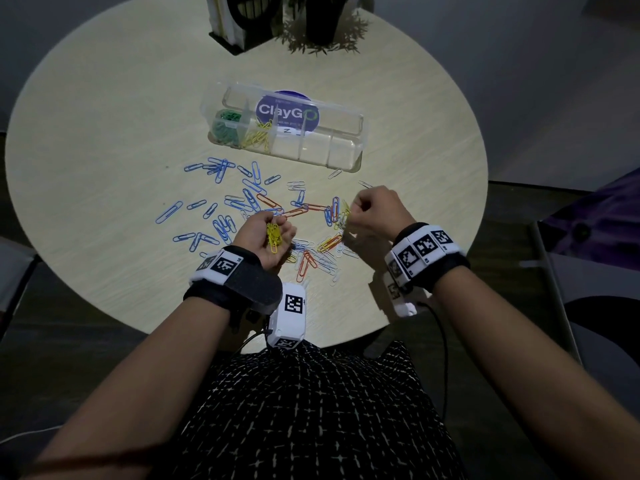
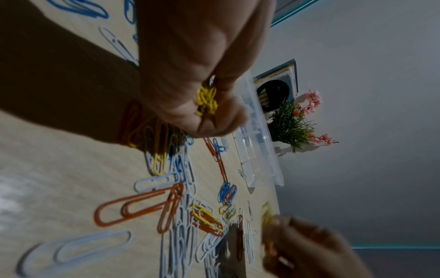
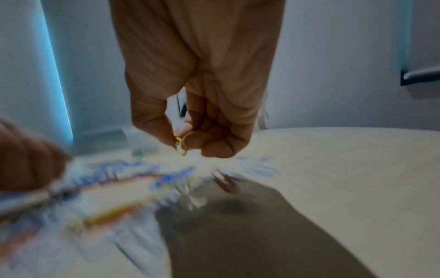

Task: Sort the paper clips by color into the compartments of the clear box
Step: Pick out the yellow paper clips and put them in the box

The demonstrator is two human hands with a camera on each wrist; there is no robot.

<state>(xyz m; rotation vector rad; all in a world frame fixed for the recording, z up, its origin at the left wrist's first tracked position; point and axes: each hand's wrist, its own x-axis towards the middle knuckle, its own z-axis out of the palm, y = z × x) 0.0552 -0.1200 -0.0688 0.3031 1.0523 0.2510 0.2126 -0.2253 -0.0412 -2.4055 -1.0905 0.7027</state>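
A clear box (image 1: 346, 147) lies open on the round table, with green clips (image 1: 225, 126) in its leftmost compartment and yellow clips (image 1: 258, 135) in the one beside it. Loose blue, orange, white and yellow paper clips (image 1: 311, 207) are scattered in front of it. My left hand (image 1: 268, 233) is cupped palm up and holds a bunch of yellow clips (image 2: 206, 100). My right hand (image 1: 375, 211) hovers just above the pile and pinches a yellow clip (image 3: 177, 143) between thumb and forefinger.
A black book holder (image 1: 239, 19) and a potted plant (image 1: 322, 26) stand at the table's far edge. Blue clips (image 1: 214, 168) spread to the left of the pile. The box's three right compartments (image 1: 317, 148) hold no clips. The table edge (image 1: 346, 337) is close to my body.
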